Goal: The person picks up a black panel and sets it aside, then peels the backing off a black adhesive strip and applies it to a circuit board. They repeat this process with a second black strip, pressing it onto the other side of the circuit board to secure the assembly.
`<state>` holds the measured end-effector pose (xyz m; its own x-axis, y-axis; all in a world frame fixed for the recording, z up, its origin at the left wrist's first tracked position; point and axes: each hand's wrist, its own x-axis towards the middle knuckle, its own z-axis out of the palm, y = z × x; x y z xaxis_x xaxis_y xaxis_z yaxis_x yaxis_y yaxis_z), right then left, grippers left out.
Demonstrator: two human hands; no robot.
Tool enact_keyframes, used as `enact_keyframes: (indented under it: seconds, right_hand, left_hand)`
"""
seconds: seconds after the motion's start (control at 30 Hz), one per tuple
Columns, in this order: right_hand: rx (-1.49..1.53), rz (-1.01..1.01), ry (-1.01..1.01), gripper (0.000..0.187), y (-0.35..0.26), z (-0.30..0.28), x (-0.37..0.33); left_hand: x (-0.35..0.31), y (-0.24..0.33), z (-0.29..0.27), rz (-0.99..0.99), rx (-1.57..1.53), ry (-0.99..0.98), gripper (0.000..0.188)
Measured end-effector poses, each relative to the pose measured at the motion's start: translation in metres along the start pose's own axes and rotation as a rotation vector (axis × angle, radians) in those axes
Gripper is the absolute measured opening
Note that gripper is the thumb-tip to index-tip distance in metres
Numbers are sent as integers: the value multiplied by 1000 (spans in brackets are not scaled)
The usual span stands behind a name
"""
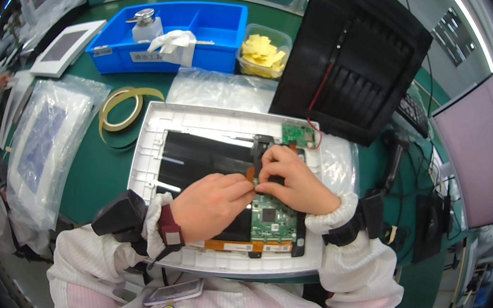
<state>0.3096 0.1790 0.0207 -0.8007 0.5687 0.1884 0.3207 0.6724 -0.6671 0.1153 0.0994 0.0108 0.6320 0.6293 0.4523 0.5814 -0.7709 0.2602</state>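
A white device housing (pixel 150 137) lies in front of me with its inside up. In it are a black display panel (pixel 197 160) and a green circuit board (pixel 266 217) with a dark square chip. My left hand (pixel 210 204) reaches over the panel, its fingers pinched together at the board's upper left edge. Against those fingertips stands a short orange ribbon cable (pixel 250 173). My right hand (pixel 295 181) comes in from the right, thumb and forefinger closed at the same spot. The fingers hide whatever is between them.
A black rear cover (pixel 348 62) stands tilted behind the housing, joined by a red wire (pixel 322 89) to a small green board (pixel 298 136). A blue bin (pixel 221 54), a tub of yellow pieces (pixel 262 55), a tape roll (pixel 123 112) and a bagged panel (pixel 44 143) surround it.
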Motion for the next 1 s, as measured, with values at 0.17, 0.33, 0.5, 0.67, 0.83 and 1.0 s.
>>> enact_keyframes:
  seconds: [0.17, 0.33, 0.5, 0.67, 0.83, 1.0]
  right_hand:
    - [-17, 1, 14, 11, 1, 2, -1]
    - [-55, -9, 21, 12, 1, 3, -1]
    - [-85, -29, 63, 14, -1, 6, 0]
    - [-111, 29, 154, 17, -12, 8, -5]
    - [-26, 208, 258, 22, -11, 7, -2]
    - [-99, 151, 274, 19, -5, 12, -3]
  left_hand:
    - [1, 1, 0, -14, 8, -20, 28]
    - [0, 2, 2, -2, 27, -25, 31]
    - [-1, 3, 1, -38, 21, -74, 33]
    - [1, 5, 1, -53, -4, -85, 35]
    - [1, 6, 1, -116, -32, -68, 34]
    - [0, 7, 1, -132, -49, -78, 36]
